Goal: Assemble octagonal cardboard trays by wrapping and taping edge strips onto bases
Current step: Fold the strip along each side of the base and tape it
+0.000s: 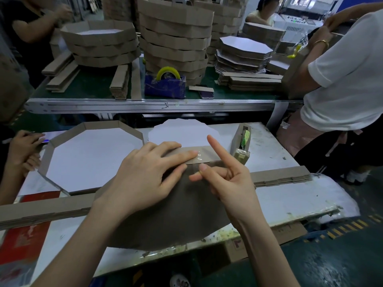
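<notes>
Octagonal base [165,214] is lying brown side up at the centre of the white table [290,204], with its near edge hanging over the table's front. An edge strip [209,155] is standing along its far edge, at 12 o'clock from the base's middle, and a piece of clear tape [198,154] is bridging strip and base.

The left hand [145,175] is reaching in from 7 o'clock, palm down and fingers straight and spread, pressing flat on the strip and the tape's left end. The right hand [230,183] is coming in from 5 o'clock. Its index finger is pointing straight up toward 12 o'clock, and its other fingers are curling inward. The thumb tip is touching the tape's lower edge; whether anything is being pinched cannot be told.

Just beyond the strip, a white octagonal sheet [178,131] is lying flat. At 10 o'clock a finished tray [48,149] is sitting white side up. At 2 o'clock a cardboard tape dispenser [241,141] is standing. Folded strips [281,177] are lying at 3 o'clock, and a long strip [41,210] at 9 o'clock. Another person's hand [22,150] is holding a pen at the far left. Tray stacks [176,38] are standing on the conveyor behind.
</notes>
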{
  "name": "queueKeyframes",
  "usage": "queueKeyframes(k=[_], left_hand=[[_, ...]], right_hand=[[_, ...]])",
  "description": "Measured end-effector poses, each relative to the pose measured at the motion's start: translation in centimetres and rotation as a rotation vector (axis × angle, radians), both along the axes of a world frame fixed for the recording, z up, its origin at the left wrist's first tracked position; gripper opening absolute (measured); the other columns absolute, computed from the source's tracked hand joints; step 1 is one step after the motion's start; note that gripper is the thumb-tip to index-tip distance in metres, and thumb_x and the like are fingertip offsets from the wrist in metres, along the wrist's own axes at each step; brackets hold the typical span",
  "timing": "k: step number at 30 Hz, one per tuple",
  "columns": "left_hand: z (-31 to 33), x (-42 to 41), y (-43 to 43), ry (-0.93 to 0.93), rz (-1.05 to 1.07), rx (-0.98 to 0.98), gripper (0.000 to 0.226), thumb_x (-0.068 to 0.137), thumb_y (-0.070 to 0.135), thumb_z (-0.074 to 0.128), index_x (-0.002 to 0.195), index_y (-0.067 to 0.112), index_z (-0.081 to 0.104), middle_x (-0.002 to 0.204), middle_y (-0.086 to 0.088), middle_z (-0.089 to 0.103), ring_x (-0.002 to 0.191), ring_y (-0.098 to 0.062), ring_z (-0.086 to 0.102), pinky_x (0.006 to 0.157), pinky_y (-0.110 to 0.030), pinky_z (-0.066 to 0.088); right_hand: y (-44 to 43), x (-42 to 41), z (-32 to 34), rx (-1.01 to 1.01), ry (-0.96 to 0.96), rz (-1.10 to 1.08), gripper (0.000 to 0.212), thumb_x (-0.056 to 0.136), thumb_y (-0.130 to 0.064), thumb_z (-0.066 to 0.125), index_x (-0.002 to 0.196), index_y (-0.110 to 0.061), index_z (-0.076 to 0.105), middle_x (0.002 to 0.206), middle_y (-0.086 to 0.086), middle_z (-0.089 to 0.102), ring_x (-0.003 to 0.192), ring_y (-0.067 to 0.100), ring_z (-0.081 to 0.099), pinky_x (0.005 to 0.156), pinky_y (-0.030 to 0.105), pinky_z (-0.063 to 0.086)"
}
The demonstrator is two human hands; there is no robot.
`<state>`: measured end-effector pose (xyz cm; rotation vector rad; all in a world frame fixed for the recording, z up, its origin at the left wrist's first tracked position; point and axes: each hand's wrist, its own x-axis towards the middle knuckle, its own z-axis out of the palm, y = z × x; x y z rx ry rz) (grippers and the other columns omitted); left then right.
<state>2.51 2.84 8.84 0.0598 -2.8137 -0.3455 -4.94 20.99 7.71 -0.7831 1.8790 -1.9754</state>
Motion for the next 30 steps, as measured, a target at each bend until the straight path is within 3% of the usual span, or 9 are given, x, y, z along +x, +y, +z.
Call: queueKeyframes(k=[4, 9, 12, 16, 19, 21, 24, 27, 30], left_hand=[[0.3, 0.1, 0.1, -0.013, 0.016, 0.0, 0.049, 0.093, 0.055, 0.021, 0.139, 0.056, 0.038, 0.138, 0.016, 0.049, 0.11, -0.016, 0.052, 0.082, -0.034, 0.048], [0.9, -0.2, 1.1, 0.01, 0.013, 0.017, 0.054, 0.087, 0.055, 0.021, 0.136, 0.054, 0.044, 0.147, 0.016, 0.044, 0.133, -0.016, 0.042, 0.103, -0.04, 0.035], [1.7, -1.5, 1.7, 0.071, 0.037, 0.078, 0.043, 0.087, 0.057, 0.033, 0.122, 0.054, 0.059, 0.137, 0.016, 0.056, 0.124, -0.014, 0.052, 0.095, -0.037, 0.043], [1.2, -3.0, 1.8, 0.108, 0.021, 0.067, 0.037, 0.088, 0.066, 0.036, 0.11, 0.057, 0.064, 0.112, 0.018, 0.069, 0.101, -0.012, 0.064, 0.07, -0.031, 0.046], [0.9, -3.6, 1.4, 0.167, -0.008, 0.065, 0.038, 0.089, 0.067, 0.035, 0.111, 0.055, 0.065, 0.096, 0.018, 0.07, 0.085, -0.011, 0.065, 0.058, -0.031, 0.051], [0.9, -3.9, 0.8, 0.157, -0.011, 0.065, 0.043, 0.087, 0.071, 0.033, 0.112, 0.054, 0.064, 0.1, 0.019, 0.07, 0.086, -0.011, 0.065, 0.059, -0.036, 0.054], [0.6, -4.0, 0.4, 0.162, -0.032, -0.008, 0.052, 0.084, 0.073, 0.034, 0.114, 0.047, 0.067, 0.099, 0.015, 0.07, 0.086, -0.017, 0.066, 0.058, -0.039, 0.055], [0.8, -4.1, 0.1, 0.131, -0.011, -0.027, 0.056, 0.083, 0.073, 0.032, 0.119, 0.046, 0.066, 0.102, 0.013, 0.07, 0.087, -0.019, 0.065, 0.059, -0.039, 0.054], [1.4, -4.4, -0.2, 0.008, -0.018, -0.055, 0.056, 0.088, 0.076, 0.021, 0.132, 0.055, 0.049, 0.108, 0.016, 0.062, 0.092, -0.014, 0.058, 0.066, -0.034, 0.051]], right_hand=[[-0.3, 0.3, -1.0, -0.006, 0.022, -0.03, 0.056, 0.092, -0.019, 0.066, 0.137, -0.045, 0.045, 0.075, 0.005, 0.077, 0.057, -0.005, 0.057, 0.061, 0.007, 0.043], [-0.9, 0.0, -2.4, -0.044, 0.063, -0.049, 0.065, 0.095, -0.009, 0.064, 0.137, -0.053, 0.044, 0.068, 0.0, 0.071, 0.069, 0.004, 0.061, 0.071, 0.014, 0.046], [-1.0, -0.2, -2.8, -0.06, 0.101, -0.045, 0.066, 0.096, -0.006, 0.062, 0.139, -0.053, 0.045, 0.058, -0.008, 0.056, 0.06, 0.004, 0.05, 0.065, 0.013, 0.042], [-0.6, -0.8, -2.9, -0.059, 0.126, -0.054, 0.064, 0.096, -0.005, 0.061, 0.146, -0.038, 0.039, 0.07, 0.0, 0.074, 0.076, 0.012, 0.074, 0.076, 0.014, 0.052], [-0.3, -1.2, -3.2, 0.112, 0.238, -0.101, 0.07, 0.095, -0.007, 0.063, 0.145, -0.049, 0.036, 0.049, -0.003, 0.058, 0.047, 0.013, 0.059, 0.06, 0.018, 0.049], [-0.1, -1.2, -3.5, 0.184, 0.279, -0.094, 0.074, 0.095, -0.006, 0.062, 0.144, -0.052, 0.033, 0.045, -0.005, 0.053, 0.044, 0.011, 0.055, 0.061, 0.018, 0.047], [0.5, -1.9, -3.0, 0.079, 0.25, -0.065, 0.059, 0.097, -0.003, 0.059, 0.14, -0.042, 0.046, 0.047, -0.002, 0.056, 0.046, 0.008, 0.056, 0.06, 0.016, 0.048], [0.5, -4.3, -1.1, 0.001, 0.282, -0.177, 0.031, 0.097, -0.004, 0.056, 0.118, -0.024, 0.068, 0.044, 0.0, 0.056, 0.043, 0.002, 0.05, 0.055, 0.011, 0.042], [-0.1, -8.3, 0.2, -0.016, 0.261, -0.382, 0.027, 0.097, -0.005, 0.053, 0.099, -0.023, 0.073, 0.048, -0.002, 0.057, 0.045, 0.003, 0.048, 0.052, 0.013, 0.041]])
